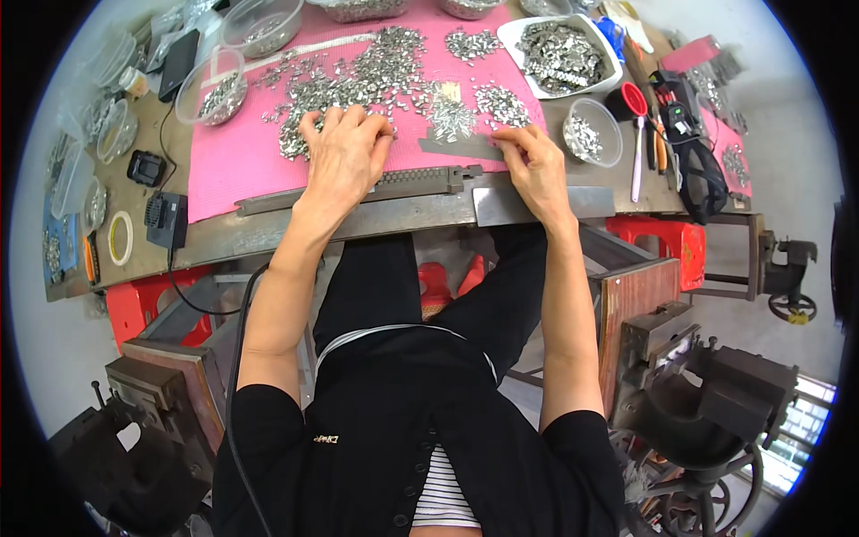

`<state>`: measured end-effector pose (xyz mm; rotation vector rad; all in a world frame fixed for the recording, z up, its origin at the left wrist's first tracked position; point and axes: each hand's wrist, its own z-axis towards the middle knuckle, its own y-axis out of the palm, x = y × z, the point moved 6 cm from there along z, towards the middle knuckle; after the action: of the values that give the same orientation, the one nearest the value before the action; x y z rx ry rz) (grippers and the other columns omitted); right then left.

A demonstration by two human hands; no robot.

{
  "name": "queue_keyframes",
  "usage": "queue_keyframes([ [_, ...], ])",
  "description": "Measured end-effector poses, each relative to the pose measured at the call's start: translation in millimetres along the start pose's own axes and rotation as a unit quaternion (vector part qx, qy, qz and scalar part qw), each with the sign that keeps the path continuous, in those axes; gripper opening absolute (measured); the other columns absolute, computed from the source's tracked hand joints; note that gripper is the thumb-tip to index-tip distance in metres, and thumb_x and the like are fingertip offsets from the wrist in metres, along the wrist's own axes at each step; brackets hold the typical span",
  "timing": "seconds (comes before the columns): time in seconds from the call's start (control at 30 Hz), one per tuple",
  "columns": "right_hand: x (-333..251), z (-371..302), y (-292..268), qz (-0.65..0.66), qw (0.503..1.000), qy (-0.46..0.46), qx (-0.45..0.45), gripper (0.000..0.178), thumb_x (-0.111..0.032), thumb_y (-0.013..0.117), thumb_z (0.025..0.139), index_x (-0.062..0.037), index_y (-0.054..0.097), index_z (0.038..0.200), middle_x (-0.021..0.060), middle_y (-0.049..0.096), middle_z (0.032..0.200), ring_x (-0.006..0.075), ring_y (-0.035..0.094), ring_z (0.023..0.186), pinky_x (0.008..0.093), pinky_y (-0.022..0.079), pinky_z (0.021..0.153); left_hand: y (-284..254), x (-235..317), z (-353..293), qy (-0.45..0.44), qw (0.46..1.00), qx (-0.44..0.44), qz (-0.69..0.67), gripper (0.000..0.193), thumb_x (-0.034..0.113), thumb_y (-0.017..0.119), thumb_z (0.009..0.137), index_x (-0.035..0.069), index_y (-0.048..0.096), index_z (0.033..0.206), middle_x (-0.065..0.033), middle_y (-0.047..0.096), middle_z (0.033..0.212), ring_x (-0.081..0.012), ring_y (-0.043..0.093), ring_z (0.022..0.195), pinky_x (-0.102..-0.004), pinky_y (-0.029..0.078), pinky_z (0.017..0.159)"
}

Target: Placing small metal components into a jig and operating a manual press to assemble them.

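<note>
My left hand (340,154) rests at the near edge of a heap of small silvery metal pieces (376,72), on a pink mat (234,174). Its fingers are curled down, their tips out of sight among the pieces, so whatever they grip is hidden. Between thumb and fingers, my right hand (534,168) pinches the right end of a flat grey metal strip (461,148) lying on the mat. Just beyond the strip is a small pile of slim silvery pieces (452,116). A long dark metal fixture (416,183) with a row of holes lies along the table's front edge, below both hands.
A white tray (512,34) of metal parts stands back right, with a clear round tub (592,132) nearer. Several plastic bowls (212,88) line the left and back. A metal plate (586,200) lies at the front edge. Pliers and a red-headed tool (633,100) are at right.
</note>
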<state>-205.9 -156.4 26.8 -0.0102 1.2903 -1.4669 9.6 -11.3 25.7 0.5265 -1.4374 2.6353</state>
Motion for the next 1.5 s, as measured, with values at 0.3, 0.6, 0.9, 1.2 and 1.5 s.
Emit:
queue_keyframes([
  [0.3,3.9,4.7,3.2,-0.038,0.998,-0.015,-0.045,0.007,-0.008,0.073,0.087,-0.0074,0.071,0.093,0.0112,0.063,0.084,0.0313,0.062,0.076,0.0413,0.047,0.072,-31.6,14.8,-32.1,0.032,0.994,-0.013,-0.107,0.006,0.008,0.069,0.087,0.009,0.065,0.092,-0.0040,0.061,0.089,-0.0244,0.058,0.089,-0.0423,0.036,0.095],
  [0.6,-9.6,-4.6,5.3,-0.101,0.989,-0.103,0.020,0.011,-0.008,0.074,0.086,-0.0039,0.064,0.091,0.0091,0.061,0.084,0.0308,0.060,0.079,0.0411,0.043,0.075,-25.7,14.3,-38.5,0.040,0.990,-0.021,-0.134,0.012,0.004,0.073,0.082,0.004,0.064,0.090,-0.0079,0.060,0.091,-0.0273,0.056,0.087,-0.0384,0.044,0.083],
  [0.9,-63.0,-26.3,27.1,-0.035,0.982,-0.182,0.032,0.017,-0.006,0.077,0.081,-0.0061,0.067,0.095,0.0067,0.063,0.095,0.0265,0.059,0.087,0.0392,0.043,0.078,-26.0,7.4,-38.4,-0.010,0.979,-0.027,-0.203,0.013,0.003,0.072,0.085,0.002,0.065,0.096,-0.0104,0.063,0.089,-0.0299,0.060,0.086,-0.0434,0.047,0.091],
  [1.2,-75.8,-34.2,43.8,-0.066,0.977,-0.196,0.052,0.019,-0.009,0.080,0.078,-0.0097,0.070,0.094,0.0039,0.062,0.094,0.0244,0.057,0.087,0.0386,0.042,0.078,-24.0,12.8,-42.2,0.013,0.984,0.039,-0.176,0.016,0.006,0.075,0.084,0.004,0.068,0.097,-0.0087,0.062,0.087,-0.0302,0.061,0.085,-0.0517,0.043,0.105],
  [1.5,-44.0,-36.1,15.9,0.066,0.988,-0.062,0.122,0.014,0.002,0.075,0.084,-0.0021,0.071,0.097,0.0101,0.066,0.093,0.0257,0.063,0.085,0.0358,0.051,0.075,-9.3,49.3,-27.0,0.041,0.985,0.043,-0.161,0.013,0.011,0.075,0.085,0.008,0.068,0.095,-0.0052,0.063,0.093,-0.0262,0.060,0.091,-0.0559,0.035,0.110],
])
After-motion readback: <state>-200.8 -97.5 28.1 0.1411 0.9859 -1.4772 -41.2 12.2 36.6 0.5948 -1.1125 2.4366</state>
